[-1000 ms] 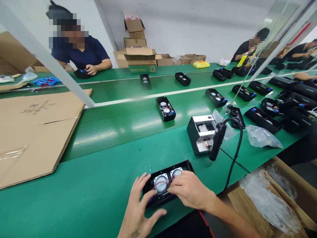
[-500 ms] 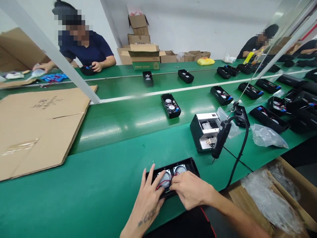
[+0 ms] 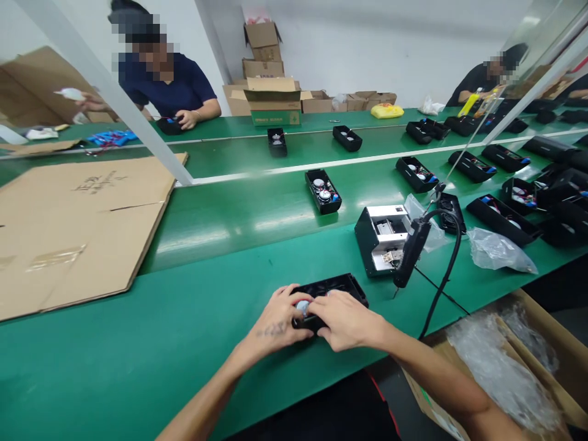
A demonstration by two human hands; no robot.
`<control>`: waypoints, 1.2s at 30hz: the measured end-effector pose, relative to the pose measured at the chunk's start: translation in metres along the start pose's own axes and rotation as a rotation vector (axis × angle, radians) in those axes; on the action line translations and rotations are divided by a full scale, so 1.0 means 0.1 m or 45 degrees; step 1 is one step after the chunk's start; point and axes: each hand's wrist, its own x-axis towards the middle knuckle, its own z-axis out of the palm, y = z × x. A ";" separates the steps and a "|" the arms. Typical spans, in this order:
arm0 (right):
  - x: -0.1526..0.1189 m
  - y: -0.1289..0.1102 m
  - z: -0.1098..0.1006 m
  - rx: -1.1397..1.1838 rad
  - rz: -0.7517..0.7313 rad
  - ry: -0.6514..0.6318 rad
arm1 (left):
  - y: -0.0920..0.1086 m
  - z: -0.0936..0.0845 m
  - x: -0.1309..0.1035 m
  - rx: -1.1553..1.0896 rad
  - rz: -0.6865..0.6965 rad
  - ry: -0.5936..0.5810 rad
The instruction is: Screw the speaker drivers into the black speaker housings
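black casing (image 3: 337, 284) being held on near table (image 3: 179, 343) by left hand (image 3: 277, 317), round left end; right hand (image 3: 343, 318) being curled over interior, grip hidden. probably light, stiff, speaker (image 3: 302, 306) fragile; best being gripped at ends.

Matt plastic, bare cardboard and polished green surfaces made up the bench.
The open black case (image 3: 354, 289) looked like smooth, dull plastic, and the round speaker (image 3: 302, 307) inside it had a paler, satin face. The worktop (image 3: 92, 367) appeared smooth with a soft sheen, while the green strip (image 3: 220, 229) beyond it was glossier, throwing back streaks of light. The large flat sheet (image 3: 87, 214) was matt brown cardboard crossed by shiny clear tape (image 3: 57, 258). The boxy machine (image 3: 386, 212) combined brushed-looking silvery metal with dark side panelling; the screwdriver (image 3: 412, 252) had a dark, plastic-looking body and a thin metal bit. A crumpled bag (image 3: 500, 251) was clear, glossy plastic film.
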 end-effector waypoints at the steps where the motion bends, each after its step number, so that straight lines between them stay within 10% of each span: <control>1: 0.06 0.02 -0.05 0.020 0.011 -0.023 | -0.01 -0.09 0.07 -0.042 -0.031 -0.047; 7: 0.36 0.13 -0.27 0.097 0.101 -0.142 | -0.06 -0.35 0.30 -0.128 -0.106 -0.147; 36: 0.47 0.13 -0.26 0.021 0.103 -0.186 | -0.07 -0.45 0.37 -0.266 -0.212 -0.346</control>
